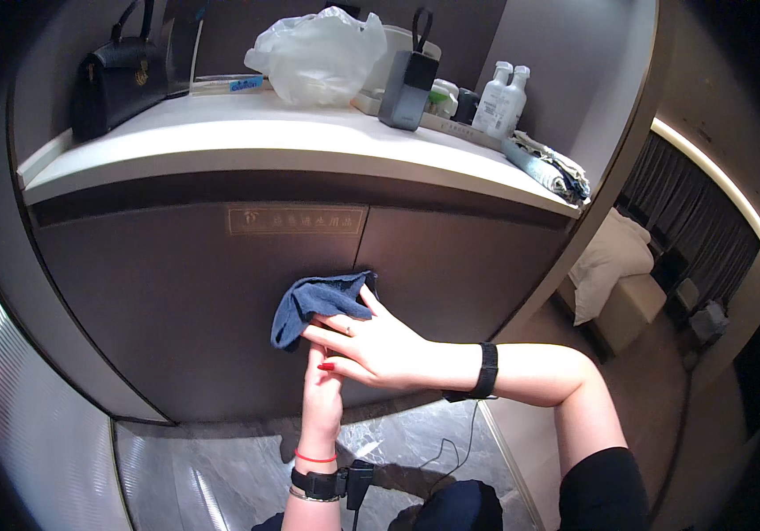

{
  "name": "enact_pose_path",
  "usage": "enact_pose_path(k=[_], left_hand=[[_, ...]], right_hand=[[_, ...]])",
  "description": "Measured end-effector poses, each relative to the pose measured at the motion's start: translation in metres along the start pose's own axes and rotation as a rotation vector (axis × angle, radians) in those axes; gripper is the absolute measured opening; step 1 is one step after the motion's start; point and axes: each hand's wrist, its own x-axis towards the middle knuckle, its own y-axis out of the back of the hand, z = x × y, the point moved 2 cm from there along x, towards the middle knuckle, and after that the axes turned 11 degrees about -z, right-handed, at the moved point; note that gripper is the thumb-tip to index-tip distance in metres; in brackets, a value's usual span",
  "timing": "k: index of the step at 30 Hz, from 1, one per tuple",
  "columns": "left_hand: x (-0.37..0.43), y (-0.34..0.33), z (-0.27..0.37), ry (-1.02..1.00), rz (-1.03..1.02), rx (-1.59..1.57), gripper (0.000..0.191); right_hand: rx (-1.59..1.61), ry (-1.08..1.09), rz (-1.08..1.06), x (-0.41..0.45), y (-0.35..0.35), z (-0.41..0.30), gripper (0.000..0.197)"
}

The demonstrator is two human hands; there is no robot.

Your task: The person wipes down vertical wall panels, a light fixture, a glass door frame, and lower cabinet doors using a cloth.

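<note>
A dark blue cloth hangs bunched in front of the dark cabinet doors, near the seam between them. My right hand reaches in from the right and grips the cloth, its fingers spread over the near edge. The right thumb, with a red nail, lies across my left hand. That left hand points upward from below, its fingers hidden behind the right hand and the cloth. Whether they hold the cloth cannot be seen. Both wrists wear black bands.
Above the doors, a white counter carries a black handbag, a white plastic bag, a grey box-shaped device, two pump bottles and folded cloths. A thin cable trails over the marble floor. A bed stands right.
</note>
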Motion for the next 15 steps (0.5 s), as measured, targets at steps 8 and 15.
enact_pose_path(k=[8, 15], left_hand=[[0.011, 0.000, -0.004, -0.042, 0.109, 1.464, 0.050], [0.014, 0.017, 0.003, -0.198, 0.352, 1.585, 0.027]], right_hand=[[0.273, -0.013, 0.123, -0.019, 0.127, 0.033, 0.036], [0.574, -0.601, 0.271, -0.010, 0.247, 0.147, 0.048]])
